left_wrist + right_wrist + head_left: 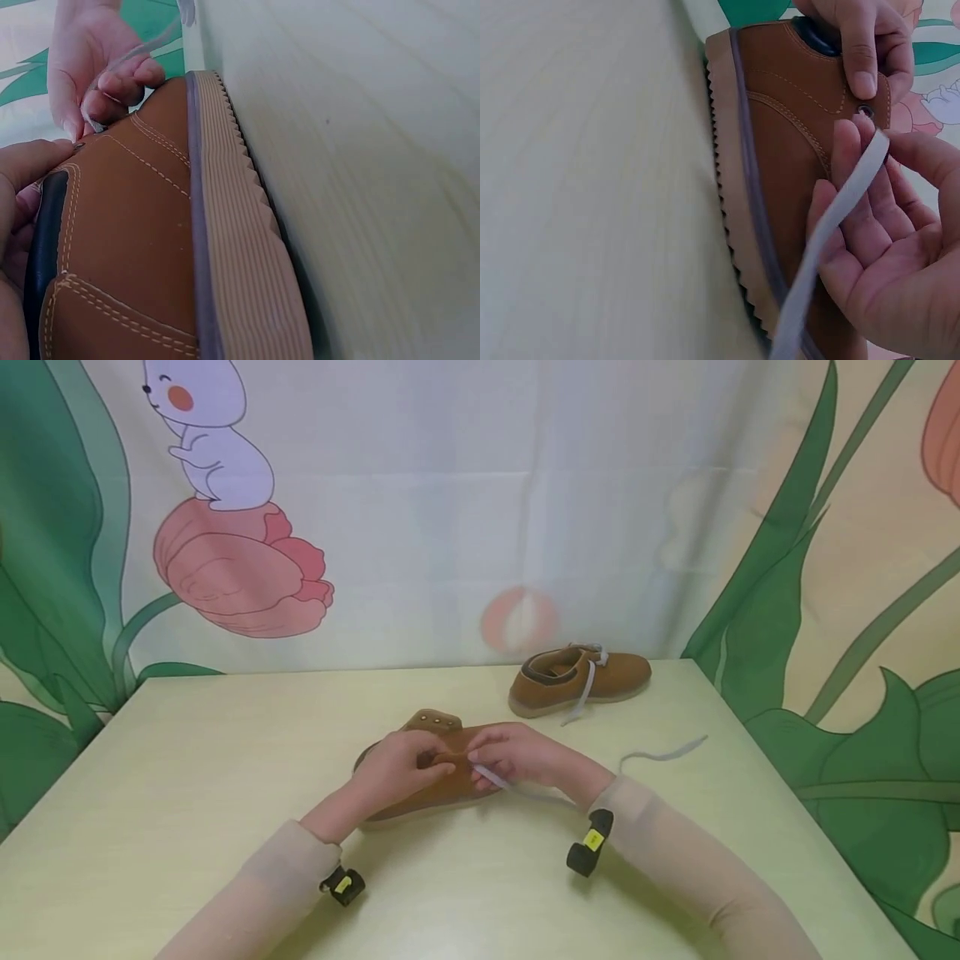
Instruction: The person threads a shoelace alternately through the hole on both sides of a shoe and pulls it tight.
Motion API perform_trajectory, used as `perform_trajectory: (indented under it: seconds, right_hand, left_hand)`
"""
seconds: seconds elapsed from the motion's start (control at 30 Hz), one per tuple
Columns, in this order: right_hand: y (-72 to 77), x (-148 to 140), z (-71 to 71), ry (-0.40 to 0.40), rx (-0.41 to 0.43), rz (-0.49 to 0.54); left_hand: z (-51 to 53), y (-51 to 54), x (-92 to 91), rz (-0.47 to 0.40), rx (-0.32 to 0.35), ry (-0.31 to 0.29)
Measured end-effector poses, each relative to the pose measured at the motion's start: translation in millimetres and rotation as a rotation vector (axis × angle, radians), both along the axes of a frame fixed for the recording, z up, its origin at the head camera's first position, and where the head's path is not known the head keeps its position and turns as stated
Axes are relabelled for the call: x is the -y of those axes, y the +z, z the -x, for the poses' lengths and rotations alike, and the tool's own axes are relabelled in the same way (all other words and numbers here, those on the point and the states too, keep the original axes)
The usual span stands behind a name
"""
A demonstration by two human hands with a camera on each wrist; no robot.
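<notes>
A brown leather shoe [450, 789] stands on the table, its toe to the right. My left hand [397, 768] pinches the near eyelet flap between thumb and fingers; the thumb lies beside a metal eyelet [865, 111] in the right wrist view. At that flap's edge, my right hand [517, 752] pinches a pale grey shoelace [817, 232] by thumb and fingertips. The lace [540, 795] trails right, passing under the right wrist. On the shoe's far side, the other flap [433, 721] stands up with several eyelets showing. The left wrist view shows the sole [232, 225] flat on the table.
A second brown shoe [555, 693], with a grey lace in it, stands at the table's back right. The lace's loose end [675, 752] lies on the table [187, 777] beyond my right forearm. A printed curtain [420, 527] hangs behind the table's back edge.
</notes>
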State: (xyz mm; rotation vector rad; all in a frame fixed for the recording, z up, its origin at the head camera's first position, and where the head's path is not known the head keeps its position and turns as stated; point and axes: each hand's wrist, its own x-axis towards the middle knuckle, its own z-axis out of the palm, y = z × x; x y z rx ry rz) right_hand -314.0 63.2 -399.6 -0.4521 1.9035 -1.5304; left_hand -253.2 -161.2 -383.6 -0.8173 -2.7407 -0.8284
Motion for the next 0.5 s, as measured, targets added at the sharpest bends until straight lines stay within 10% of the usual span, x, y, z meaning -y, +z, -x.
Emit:
perform_trajectory:
  seconds: [0.23,0.5]
  right_hand:
    - [17.9,-7,9.4,-0.092,-0.140,-0.089]
    - [79.1,-41,26.0,-0.254,-0.174,-0.025]
  left_hand:
    - [-0.5,1.2,-1.9,0.005,0.003,0.003]
    - [-2.3,1.1,-2.0,-0.004,0.007,0.032]
